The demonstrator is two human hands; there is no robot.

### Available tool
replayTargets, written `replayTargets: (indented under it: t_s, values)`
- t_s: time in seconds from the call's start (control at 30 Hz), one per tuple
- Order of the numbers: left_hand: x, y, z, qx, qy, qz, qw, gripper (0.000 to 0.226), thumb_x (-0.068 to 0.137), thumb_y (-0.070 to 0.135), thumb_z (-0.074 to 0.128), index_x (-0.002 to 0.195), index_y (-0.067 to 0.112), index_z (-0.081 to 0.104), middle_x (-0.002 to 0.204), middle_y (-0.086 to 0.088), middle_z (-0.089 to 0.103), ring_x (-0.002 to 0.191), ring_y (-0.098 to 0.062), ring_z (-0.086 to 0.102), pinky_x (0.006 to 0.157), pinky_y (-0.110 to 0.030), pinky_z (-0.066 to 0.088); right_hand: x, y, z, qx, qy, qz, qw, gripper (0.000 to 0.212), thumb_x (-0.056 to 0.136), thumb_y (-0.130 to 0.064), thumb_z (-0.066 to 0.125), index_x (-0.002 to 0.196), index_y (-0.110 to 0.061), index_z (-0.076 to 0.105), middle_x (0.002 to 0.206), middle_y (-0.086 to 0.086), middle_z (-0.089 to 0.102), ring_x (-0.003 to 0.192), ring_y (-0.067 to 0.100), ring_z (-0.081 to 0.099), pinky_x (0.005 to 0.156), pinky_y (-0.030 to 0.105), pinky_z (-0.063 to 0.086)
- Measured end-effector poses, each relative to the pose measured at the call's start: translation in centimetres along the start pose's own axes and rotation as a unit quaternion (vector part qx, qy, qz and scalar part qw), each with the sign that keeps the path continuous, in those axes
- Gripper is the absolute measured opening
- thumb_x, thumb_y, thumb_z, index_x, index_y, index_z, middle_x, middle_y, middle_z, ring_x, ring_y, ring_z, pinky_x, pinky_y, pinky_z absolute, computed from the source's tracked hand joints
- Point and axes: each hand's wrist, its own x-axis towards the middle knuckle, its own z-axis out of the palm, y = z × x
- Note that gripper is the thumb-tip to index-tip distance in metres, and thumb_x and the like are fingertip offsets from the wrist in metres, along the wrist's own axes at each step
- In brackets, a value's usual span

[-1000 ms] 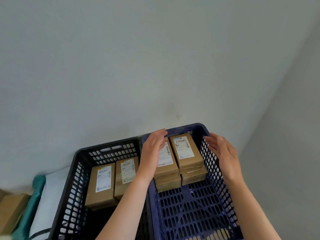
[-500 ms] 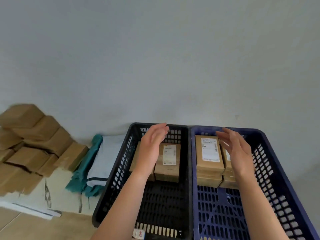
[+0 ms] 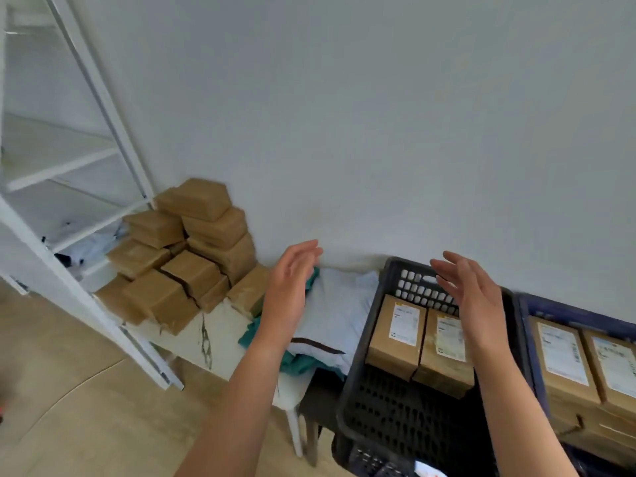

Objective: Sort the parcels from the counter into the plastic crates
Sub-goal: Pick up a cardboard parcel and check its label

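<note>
A heap of brown cardboard parcels (image 3: pixel 186 259) lies on the white counter (image 3: pixel 220 335) against the wall at the left. My left hand (image 3: pixel 292 287) hovers with straight fingers above pale and teal mailer bags (image 3: pixel 340 311), holding nothing. My right hand (image 3: pixel 471 297) is raised, fingers spread and empty, over the black crate (image 3: pixel 382 401), which holds two labelled brown boxes (image 3: pixel 395 332). The blue crate (image 3: pixel 530 366) at the right edge contains stacked labelled boxes (image 3: pixel 564 359).
A white metal shelf frame (image 3: pixel 86 208) stands at the left, its leg slanting down to the beige floor (image 3: pixel 69 407). A plain grey wall runs behind everything.
The view has swung left, away from the blue crate toward the parcel heap and shelf. Both empty hands moved left with it, from over the crates toward the mailer bags.
</note>
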Motion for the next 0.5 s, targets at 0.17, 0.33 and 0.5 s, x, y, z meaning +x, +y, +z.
replayTargets:
  t_s: [0.17, 0.33, 0.5]
  values:
    - [0.7, 1.0, -11.4, 0.003, 0.049, 0.002, 0.999, 0.026, 0.111, 0.019, 0.049, 0.126, 0.020, 0.070, 0.123, 0.005, 0.074, 0.122, -0.006, 0.067, 0.116, -0.035, 0.047, -2.3, -1.8, 11.4, 0.012, -0.057, -0.009, 0.998, 0.036, 0.113, -0.033, 0.041, 0.134, -0.019, 0.067, 0.120, -0.004, 0.077, 0.117, 0.007, 0.069, 0.111, 0.038, 0.051]
    - [1.0, 1.6, -21.3, 0.013, 0.097, -0.002, 0.995, 0.027, 0.111, 0.024, 0.048, 0.124, 0.026, 0.071, 0.120, 0.011, 0.075, 0.120, -0.005, 0.067, 0.117, -0.038, 0.046, -4.4, -2.7, 22.0, 0.040, -0.115, -0.017, 0.992, 0.034, 0.113, -0.030, 0.042, 0.132, -0.016, 0.067, 0.119, 0.003, 0.077, 0.118, 0.013, 0.070, 0.112, 0.045, 0.050]
    - [1.6, 2.5, -28.6, 0.008, 0.144, 0.000, 0.989, 0.028, 0.112, 0.023, 0.045, 0.124, 0.026, 0.070, 0.122, 0.009, 0.074, 0.121, -0.005, 0.066, 0.117, -0.037, 0.046, -5.8, -4.2, 30.6, 0.044, -0.175, -0.022, 0.983, 0.033, 0.113, -0.029, 0.042, 0.129, -0.017, 0.068, 0.117, 0.000, 0.078, 0.117, 0.012, 0.070, 0.110, 0.042, 0.052]
